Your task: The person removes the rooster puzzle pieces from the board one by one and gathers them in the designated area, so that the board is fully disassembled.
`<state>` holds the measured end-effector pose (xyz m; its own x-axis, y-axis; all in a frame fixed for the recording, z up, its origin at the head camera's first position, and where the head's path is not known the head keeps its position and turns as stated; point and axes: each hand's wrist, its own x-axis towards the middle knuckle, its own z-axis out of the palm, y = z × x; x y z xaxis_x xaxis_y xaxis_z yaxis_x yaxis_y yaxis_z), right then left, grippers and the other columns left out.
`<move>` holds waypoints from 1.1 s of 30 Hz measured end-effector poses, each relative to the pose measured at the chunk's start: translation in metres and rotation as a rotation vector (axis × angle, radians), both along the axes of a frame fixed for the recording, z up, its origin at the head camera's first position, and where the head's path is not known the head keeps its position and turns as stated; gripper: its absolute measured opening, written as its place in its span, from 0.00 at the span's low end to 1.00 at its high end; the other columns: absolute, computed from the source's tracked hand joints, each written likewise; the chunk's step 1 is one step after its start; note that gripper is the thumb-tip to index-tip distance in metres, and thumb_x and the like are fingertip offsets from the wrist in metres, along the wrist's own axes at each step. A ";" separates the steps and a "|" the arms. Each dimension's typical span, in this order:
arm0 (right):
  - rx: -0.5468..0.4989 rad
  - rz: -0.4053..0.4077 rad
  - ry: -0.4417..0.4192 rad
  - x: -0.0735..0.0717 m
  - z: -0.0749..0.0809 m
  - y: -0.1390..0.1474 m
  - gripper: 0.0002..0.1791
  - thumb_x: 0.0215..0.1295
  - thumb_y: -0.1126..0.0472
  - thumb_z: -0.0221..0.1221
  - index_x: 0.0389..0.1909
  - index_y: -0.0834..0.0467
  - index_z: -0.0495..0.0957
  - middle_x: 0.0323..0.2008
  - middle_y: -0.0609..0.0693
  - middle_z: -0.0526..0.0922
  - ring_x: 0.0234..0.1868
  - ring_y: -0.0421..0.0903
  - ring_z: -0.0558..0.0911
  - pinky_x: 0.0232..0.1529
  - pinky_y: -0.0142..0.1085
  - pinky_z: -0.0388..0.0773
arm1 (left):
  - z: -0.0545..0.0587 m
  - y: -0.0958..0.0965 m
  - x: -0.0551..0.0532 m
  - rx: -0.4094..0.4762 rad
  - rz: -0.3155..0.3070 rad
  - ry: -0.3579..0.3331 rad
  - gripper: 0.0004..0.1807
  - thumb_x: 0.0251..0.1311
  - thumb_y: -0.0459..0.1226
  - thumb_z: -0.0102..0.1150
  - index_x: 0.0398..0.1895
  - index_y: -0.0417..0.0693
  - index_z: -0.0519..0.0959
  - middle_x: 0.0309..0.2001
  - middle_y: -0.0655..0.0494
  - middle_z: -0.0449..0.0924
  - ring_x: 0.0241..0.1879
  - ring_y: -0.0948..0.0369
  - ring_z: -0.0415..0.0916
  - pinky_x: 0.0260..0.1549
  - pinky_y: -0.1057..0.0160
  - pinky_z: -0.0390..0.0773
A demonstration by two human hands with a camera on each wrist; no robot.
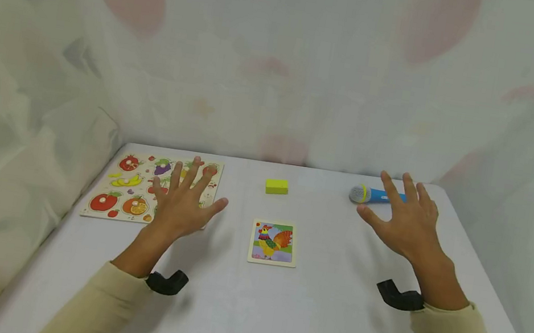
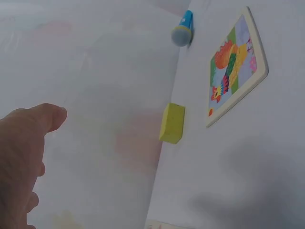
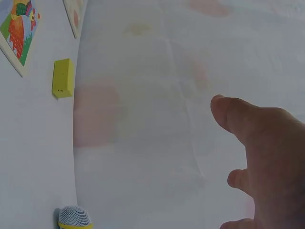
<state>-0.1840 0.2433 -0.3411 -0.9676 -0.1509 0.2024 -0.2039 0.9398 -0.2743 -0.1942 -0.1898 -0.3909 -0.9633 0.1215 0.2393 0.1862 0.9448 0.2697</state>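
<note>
With fingers spread, the left hand (image 1: 183,206) hovers over a wooden fruit puzzle board (image 1: 105,211), hiding part of its right side. The right hand (image 1: 409,222), its fingers also spread, is above the table close to a blue toy microphone (image 1: 376,196) and covers the end of its handle. Neither hand holds anything. Between them lies a square picture puzzle of a rooster (image 1: 274,243), flat on the table. Behind that sits a small yellow block (image 1: 276,186). In the right wrist view the grey mesh head of the microphone (image 3: 75,216) shows at the bottom edge.
A white table (image 1: 245,313) carries all these things. Pale patterned cloth (image 1: 280,76) hangs behind its far edge, with more cloth on the left side (image 1: 0,149) and a pale wall of cloth on the right (image 1: 532,229). Each wrist wears a black strap mount (image 1: 168,282).
</note>
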 end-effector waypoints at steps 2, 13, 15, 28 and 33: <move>-0.013 0.013 0.012 0.000 -0.004 -0.001 0.49 0.62 0.29 0.48 0.77 0.50 0.45 0.73 0.68 0.41 0.70 0.71 0.40 0.57 0.71 0.39 | -0.004 0.003 0.001 -0.005 0.000 -0.014 0.47 0.58 0.72 0.36 0.76 0.59 0.53 0.77 0.53 0.35 0.73 0.44 0.27 0.54 0.27 0.27; -0.077 0.077 0.051 -0.004 -0.022 -0.006 0.48 0.62 0.32 0.52 0.76 0.52 0.49 0.72 0.68 0.46 0.70 0.71 0.44 0.58 0.70 0.39 | -0.027 0.023 0.006 0.037 -0.044 -0.010 0.45 0.59 0.70 0.42 0.76 0.62 0.53 0.77 0.52 0.39 0.73 0.45 0.28 0.55 0.27 0.30; -0.091 0.086 0.047 -0.005 -0.026 -0.008 0.48 0.62 0.33 0.53 0.76 0.51 0.50 0.72 0.68 0.47 0.70 0.71 0.44 0.58 0.70 0.39 | -0.031 0.026 0.007 0.022 -0.047 -0.018 0.44 0.60 0.69 0.42 0.76 0.62 0.54 0.77 0.52 0.40 0.73 0.45 0.28 0.56 0.27 0.31; -0.171 0.151 0.017 -0.012 -0.045 -0.017 0.46 0.63 0.36 0.55 0.76 0.49 0.49 0.72 0.66 0.47 0.70 0.71 0.43 0.59 0.69 0.39 | -0.054 0.050 0.014 0.045 -0.098 -0.007 0.40 0.61 0.65 0.46 0.75 0.65 0.57 0.76 0.54 0.42 0.73 0.45 0.33 0.55 0.26 0.37; -0.184 0.163 0.017 -0.015 -0.052 -0.021 0.45 0.63 0.36 0.55 0.76 0.48 0.51 0.72 0.65 0.49 0.70 0.71 0.44 0.60 0.68 0.39 | -0.060 0.058 0.019 0.061 -0.130 0.015 0.39 0.61 0.63 0.49 0.74 0.63 0.60 0.76 0.53 0.45 0.72 0.43 0.38 0.56 0.27 0.37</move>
<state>-0.1990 0.2228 -0.3928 -0.9299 -0.2635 0.2565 -0.3543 0.8289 -0.4329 -0.1756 -0.1321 -0.4513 -0.9366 0.2302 0.2643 0.3107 0.8943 0.3221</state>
